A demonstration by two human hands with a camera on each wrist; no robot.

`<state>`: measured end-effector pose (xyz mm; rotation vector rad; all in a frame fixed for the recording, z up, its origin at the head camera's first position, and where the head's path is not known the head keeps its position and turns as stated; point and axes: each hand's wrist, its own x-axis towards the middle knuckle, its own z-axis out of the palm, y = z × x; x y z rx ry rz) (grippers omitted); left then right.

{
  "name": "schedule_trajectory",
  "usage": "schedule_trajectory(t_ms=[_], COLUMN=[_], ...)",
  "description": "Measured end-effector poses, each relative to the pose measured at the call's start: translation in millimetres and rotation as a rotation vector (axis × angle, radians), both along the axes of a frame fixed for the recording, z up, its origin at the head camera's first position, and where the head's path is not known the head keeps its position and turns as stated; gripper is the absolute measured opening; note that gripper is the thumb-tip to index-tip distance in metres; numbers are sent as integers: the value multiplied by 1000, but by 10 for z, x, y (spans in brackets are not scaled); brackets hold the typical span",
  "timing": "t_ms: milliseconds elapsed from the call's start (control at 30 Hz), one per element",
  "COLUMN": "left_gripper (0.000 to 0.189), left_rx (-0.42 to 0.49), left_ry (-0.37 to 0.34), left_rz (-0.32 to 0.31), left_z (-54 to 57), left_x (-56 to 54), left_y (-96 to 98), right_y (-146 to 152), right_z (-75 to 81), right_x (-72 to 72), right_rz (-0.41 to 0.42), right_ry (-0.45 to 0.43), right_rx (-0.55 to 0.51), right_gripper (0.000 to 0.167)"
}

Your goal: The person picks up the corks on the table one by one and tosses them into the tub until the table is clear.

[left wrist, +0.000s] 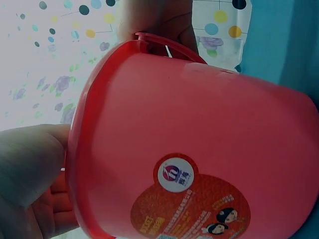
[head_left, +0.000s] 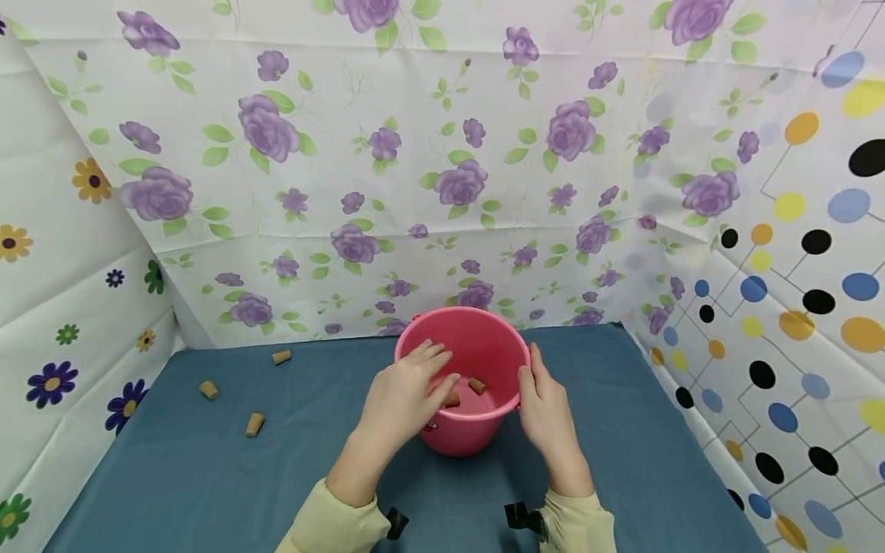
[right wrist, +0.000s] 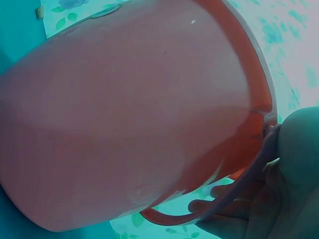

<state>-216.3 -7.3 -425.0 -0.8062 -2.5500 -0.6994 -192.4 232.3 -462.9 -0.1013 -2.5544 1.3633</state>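
Observation:
A pink bucket (head_left: 465, 434) stands on the cloth, its mouth tilted toward me. Inside lie two cork stoppers, one cork (head_left: 476, 385) near the middle and another cork (head_left: 452, 399) by the near wall. My left hand (head_left: 404, 395) reaches over the bucket's left rim, fingers extended and loosely spread, holding nothing visible. The right hand (head_left: 546, 407) grips the bucket's right rim at the handle joint, thumb on the near side. In the right wrist view, its fingers pass behind the curved handle (right wrist: 244, 181). A printed label (left wrist: 189, 209) shows on the bucket's side in the left wrist view.
Three more corks lie on the blue cloth (head_left: 173, 476) to the left: a far cork (head_left: 281, 357), a leftmost cork (head_left: 209, 390) and a nearer cork (head_left: 255, 425). A flowered sheet (head_left: 311, 184) hangs behind, with patterned sheets at both sides.

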Motion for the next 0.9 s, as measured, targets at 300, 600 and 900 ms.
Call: schedule_trajectory(t_ms=[300, 600, 900], left_gripper=[60, 59, 46], left_rx=[-8, -52, -38], left_ry=[-24, -4, 62], left_rz=[-99, -101, 103], left_z=[-40, -117, -292], left_x=[35, 99, 154], left_y=[-189, -493, -1108], right_y=[-7, 0, 5], right_z=[12, 8, -1], right_x=[3, -1, 3], right_rz=[1, 12, 7], right_ry=[-1, 4, -3], right_rx=[-3, -8, -9], right_gripper=[60, 60, 60])
